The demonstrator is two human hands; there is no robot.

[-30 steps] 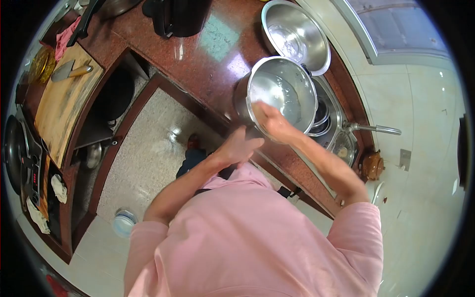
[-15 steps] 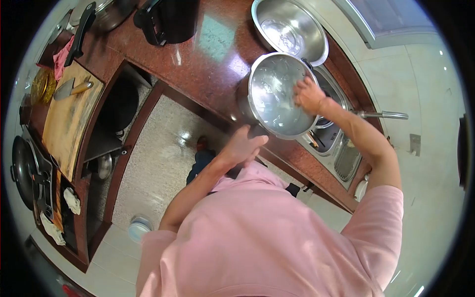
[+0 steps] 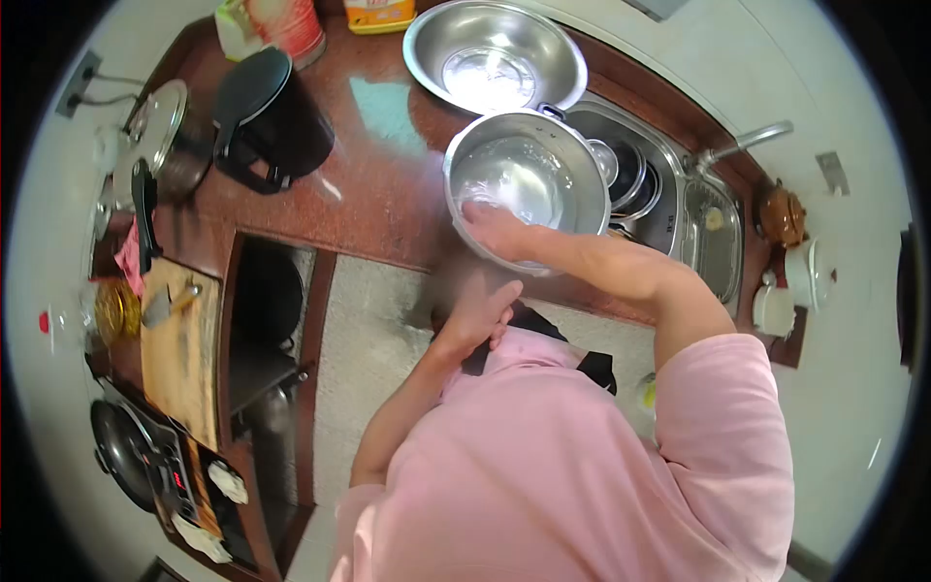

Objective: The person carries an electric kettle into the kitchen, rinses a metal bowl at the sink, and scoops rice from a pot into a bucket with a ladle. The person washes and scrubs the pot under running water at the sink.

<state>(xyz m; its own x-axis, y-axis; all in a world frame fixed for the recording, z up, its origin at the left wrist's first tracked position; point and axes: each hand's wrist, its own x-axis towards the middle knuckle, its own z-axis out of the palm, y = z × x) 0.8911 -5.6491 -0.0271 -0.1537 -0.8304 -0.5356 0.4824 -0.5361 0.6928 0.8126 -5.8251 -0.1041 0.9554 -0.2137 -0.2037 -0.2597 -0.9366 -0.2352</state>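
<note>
A large metal pot [image 3: 579, 184] tilts towards me at the counter's front edge, with a bright, wet-looking glare inside. My right hand [image 3: 497, 233] reaches over its near rim, with the fingers laid against the inner wall at the left. I see no object in that hand, though the rim and glare hide part of the fingers. Below the pot's near side, my left hand [image 3: 477, 315] is closed with its fingers curled, seemingly round the near handle, which is hidden. Just behind the pot rests a wide steel basin [image 3: 427, 60].
To the right is a sink [image 3: 669, 218] holding metal pans, with a faucet [image 3: 742, 143] behind it. A black kettle [image 3: 281, 126] stands on the red counter at left. A cutting board [image 3: 184, 364] bears a knife [image 3: 173, 306], and a pan [image 3: 126, 456] sits near the stove.
My right hand has moved from the pot's right side to its near left wall. The view has turned, and the pot now leans more towards me. My left hand stays by its near side.
</note>
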